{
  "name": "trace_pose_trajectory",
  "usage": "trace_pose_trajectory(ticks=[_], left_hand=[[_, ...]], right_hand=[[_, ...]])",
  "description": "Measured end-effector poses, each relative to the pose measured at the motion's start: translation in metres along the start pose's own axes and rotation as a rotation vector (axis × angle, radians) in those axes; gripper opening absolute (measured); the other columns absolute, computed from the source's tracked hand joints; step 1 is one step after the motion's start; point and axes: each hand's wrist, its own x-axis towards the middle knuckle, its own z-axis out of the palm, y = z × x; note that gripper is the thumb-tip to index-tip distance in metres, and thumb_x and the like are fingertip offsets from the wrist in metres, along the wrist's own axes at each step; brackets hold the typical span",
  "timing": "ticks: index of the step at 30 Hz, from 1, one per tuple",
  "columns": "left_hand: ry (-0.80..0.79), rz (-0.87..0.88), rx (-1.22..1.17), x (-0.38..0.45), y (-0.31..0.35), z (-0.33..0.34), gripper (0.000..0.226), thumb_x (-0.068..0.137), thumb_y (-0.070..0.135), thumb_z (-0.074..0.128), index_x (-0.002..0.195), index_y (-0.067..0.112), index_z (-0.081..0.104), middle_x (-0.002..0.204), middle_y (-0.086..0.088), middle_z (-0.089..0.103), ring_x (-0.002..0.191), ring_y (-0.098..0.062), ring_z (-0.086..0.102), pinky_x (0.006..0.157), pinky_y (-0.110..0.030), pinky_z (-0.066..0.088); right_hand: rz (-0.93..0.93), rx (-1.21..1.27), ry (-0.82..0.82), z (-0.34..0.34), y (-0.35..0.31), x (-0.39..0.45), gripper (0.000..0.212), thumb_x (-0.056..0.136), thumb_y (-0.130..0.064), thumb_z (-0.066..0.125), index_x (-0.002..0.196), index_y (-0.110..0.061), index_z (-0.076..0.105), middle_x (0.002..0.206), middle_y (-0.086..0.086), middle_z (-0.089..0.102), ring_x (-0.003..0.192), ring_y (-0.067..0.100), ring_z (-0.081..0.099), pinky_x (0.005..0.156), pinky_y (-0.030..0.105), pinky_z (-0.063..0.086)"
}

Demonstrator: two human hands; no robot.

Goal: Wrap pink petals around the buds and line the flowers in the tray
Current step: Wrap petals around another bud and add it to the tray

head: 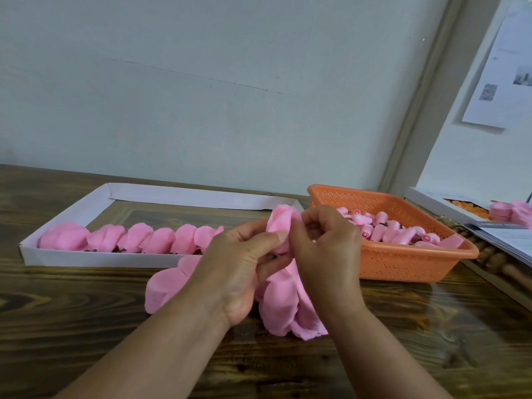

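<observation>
Two bare hands meet above a glossy, dark wood-grain table (86,326). Loose pink petals (280,308), soft, rounded and crinkled like thin foam, lie heaped beneath them. The left hand (239,269) and right hand (328,251) both pinch a half-wrapped flower (280,226) with curled fingers; its long axis stands nearly upright, tip pointing up and away. Beyond on the left, a shallow white cardboard tray (72,259) holds a row of finished pink flowers (129,240). Beyond on the right, a perforated orange plastic basket (403,267) holds small rolled buds (385,230).
</observation>
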Motion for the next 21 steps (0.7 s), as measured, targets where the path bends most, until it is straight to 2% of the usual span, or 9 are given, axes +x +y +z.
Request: trace_pose_trajectory(ticks=[3,5,10,13,15,16,19,21], left_hand=[[-0.013,0.012,-0.003,0.000,0.001,0.001,0.019,0.071,0.002,0.065,0.089,0.000,0.072,0.071,-0.010,0.069,0.065,-0.012,0.068,0.060,-0.020,0.056],[-0.019,0.013,0.000,0.000,0.000,0.001,0.015,0.077,-0.003,0.062,0.089,-0.001,0.071,0.066,-0.007,0.069,0.061,-0.010,0.067,0.058,-0.019,0.055],[-0.005,0.004,-0.023,0.002,0.001,0.000,0.016,0.085,-0.008,0.055,0.094,-0.005,0.068,0.066,-0.007,0.069,0.061,-0.013,0.069,0.060,-0.021,0.057],[0.000,0.004,-0.028,0.002,0.002,-0.001,0.016,0.082,-0.008,0.057,0.091,-0.004,0.069,0.068,-0.009,0.071,0.062,-0.014,0.070,0.059,-0.021,0.056],[0.006,0.006,-0.025,0.003,0.001,-0.002,0.016,0.082,-0.009,0.057,0.089,-0.002,0.070,0.072,-0.011,0.072,0.066,-0.016,0.071,0.060,-0.021,0.056],[0.011,0.006,-0.018,0.003,0.001,-0.002,0.016,0.082,-0.009,0.058,0.089,-0.002,0.070,0.076,-0.012,0.073,0.068,-0.017,0.072,0.060,-0.021,0.057],[-0.001,0.011,0.045,0.003,-0.001,-0.002,0.017,0.082,-0.009,0.060,0.092,-0.001,0.070,0.082,-0.013,0.074,0.074,-0.017,0.073,0.062,-0.021,0.057],[-0.021,0.016,0.095,0.002,-0.002,-0.002,0.018,0.084,-0.009,0.059,0.097,0.000,0.069,0.085,-0.010,0.075,0.078,-0.017,0.073,0.063,-0.021,0.057]], right_hand=[[-0.027,-0.019,0.012,0.001,-0.003,-0.003,0.020,0.085,-0.011,0.064,0.065,-0.015,0.059,0.054,0.001,0.057,0.053,0.016,0.053,0.054,0.038,0.047],[-0.030,-0.013,-0.018,0.000,-0.006,-0.004,0.020,0.085,-0.011,0.062,0.066,-0.017,0.060,0.054,0.000,0.059,0.053,0.015,0.054,0.054,0.040,0.048],[0.064,0.070,-0.189,-0.008,-0.014,0.001,0.017,0.082,-0.012,0.058,0.069,-0.019,0.065,0.057,-0.005,0.064,0.052,0.006,0.058,0.053,0.027,0.048],[0.108,0.178,-0.341,-0.017,-0.018,0.008,0.009,0.080,-0.013,0.061,0.076,-0.007,0.066,0.058,0.001,0.068,0.054,0.009,0.066,0.055,0.025,0.054],[0.127,0.193,-0.415,-0.022,-0.018,0.015,0.006,0.077,-0.003,0.064,0.082,0.001,0.063,0.058,0.004,0.067,0.053,0.008,0.065,0.052,0.020,0.053],[0.143,0.186,-0.455,-0.024,-0.019,0.019,0.011,0.076,0.000,0.065,0.086,0.001,0.060,0.057,0.003,0.066,0.052,0.006,0.064,0.052,0.017,0.051],[0.228,0.130,-0.604,-0.029,-0.016,0.036,0.043,0.074,-0.001,0.071,0.113,-0.012,0.056,0.061,0.005,0.064,0.055,0.008,0.061,0.057,0.015,0.049],[0.249,0.108,-0.704,-0.034,-0.016,0.047,0.036,0.075,-0.001,0.072,0.107,-0.011,0.062,0.060,0.002,0.065,0.055,0.011,0.059,0.057,0.019,0.050]])
